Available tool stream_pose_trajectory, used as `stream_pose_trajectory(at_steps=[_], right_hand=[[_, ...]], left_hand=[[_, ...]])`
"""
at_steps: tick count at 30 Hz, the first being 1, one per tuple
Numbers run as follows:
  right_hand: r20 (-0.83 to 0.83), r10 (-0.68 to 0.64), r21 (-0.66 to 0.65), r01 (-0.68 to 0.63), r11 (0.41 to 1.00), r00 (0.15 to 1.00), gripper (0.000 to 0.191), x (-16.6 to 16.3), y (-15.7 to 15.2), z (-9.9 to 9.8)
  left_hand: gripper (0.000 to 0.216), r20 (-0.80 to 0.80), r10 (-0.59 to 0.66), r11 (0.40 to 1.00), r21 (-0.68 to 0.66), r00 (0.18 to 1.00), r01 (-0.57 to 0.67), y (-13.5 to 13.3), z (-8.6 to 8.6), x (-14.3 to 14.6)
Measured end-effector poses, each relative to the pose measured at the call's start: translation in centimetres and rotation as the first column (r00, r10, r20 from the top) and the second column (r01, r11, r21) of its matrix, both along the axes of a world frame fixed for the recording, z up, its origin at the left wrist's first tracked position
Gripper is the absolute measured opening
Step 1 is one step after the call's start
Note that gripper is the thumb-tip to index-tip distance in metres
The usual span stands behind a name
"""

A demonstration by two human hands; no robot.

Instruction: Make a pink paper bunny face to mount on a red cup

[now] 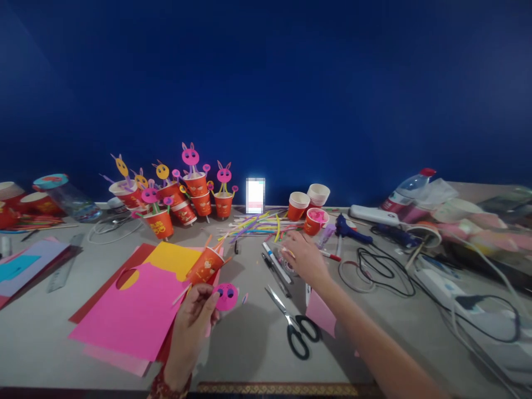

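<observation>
My left hand [196, 310] pinches a round pink paper face [226, 297] with dark eyes by its left edge. Just behind it, an orange paper cup [205, 265] lies tilted on the coloured sheets, with thin strips poking out. My right hand [305, 254] reaches over the middle of the table, fingers extended and bent downward, partly hiding a roll of tape [291, 267]. Nearest to it are a cup of pink pieces [316, 220] and a red-capped marker [331, 255]. Whether its fingertips touch anything is unclear. Black-handled scissors [293, 322] lie between my forearms.
Pink paper [133, 310] and yellow paper [168, 258] lie at left. Several decorated cups [159, 224] stand behind them. Coloured pipe cleaners [253, 226] spread across the back centre. Stacked cups [298, 206], a blue glue gun [351, 230], cables and a power strip [440, 285] occupy the right.
</observation>
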State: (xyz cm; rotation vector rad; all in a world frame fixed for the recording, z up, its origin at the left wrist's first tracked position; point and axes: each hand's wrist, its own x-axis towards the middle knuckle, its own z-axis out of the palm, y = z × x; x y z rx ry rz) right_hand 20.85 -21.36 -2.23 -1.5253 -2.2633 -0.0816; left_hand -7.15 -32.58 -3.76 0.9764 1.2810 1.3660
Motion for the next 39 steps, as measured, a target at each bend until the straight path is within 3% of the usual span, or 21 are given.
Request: stream_pose_trajectory(at_steps=[5, 8, 10, 12, 15, 25, 39], right_hand=[[-0.029, -0.017, -0.039, 0.016, 0.999, 0.999, 0.024, -0.8, -0.1, 0.0], [-0.034, 0.105, -0.076, -0.108, 0.991, 0.994, 0.023, -1.9, -0.8, -0.5], [-0.098, 0.279, -0.138, -0.291, 0.947, 0.955, 0.011, -3.2, -1.6, -1.0], [-0.183, 0.422, -0.216, -0.455, 0.864, 0.888, 0.02, -4.5, -2.3, -1.5], [-0.207, 0.518, -0.29, -0.557, 0.778, 0.83, 0.016, -6.3, -3.3, -2.1], [-0.021, 0.543, -0.325, -0.52, 0.79, 0.839, 0.016, -8.0, -3.6, -1.1], [0.018, 0.565, -0.31, -0.533, 0.787, 0.825, 0.015, -7.7, -4.3, -0.8]], left_hand=[[0.029, 0.011, -0.017, 1.0, -0.013, 1.0, 0.017, -0.2, -0.2, -0.4], [0.031, 0.024, -0.002, 1.0, -0.02, 1.0, 0.002, -0.3, -0.3, -0.5], [0.031, 0.02, 0.005, 1.0, -0.027, 1.0, -0.004, -0.4, -0.1, -0.3], [0.033, 0.01, 0.004, 0.999, -0.037, 1.0, -0.003, -0.3, 0.2, 0.0], [0.037, 0.014, 0.017, 0.999, -0.048, 1.0, -0.016, -0.3, 0.9, 0.5], [0.034, 0.0, 0.004, 0.999, -0.043, 1.0, -0.004, -0.4, 0.6, 0.3], [0.039, -0.025, -0.002, 0.997, -0.076, 1.0, 0.0, -0.7, 0.1, 0.8]])
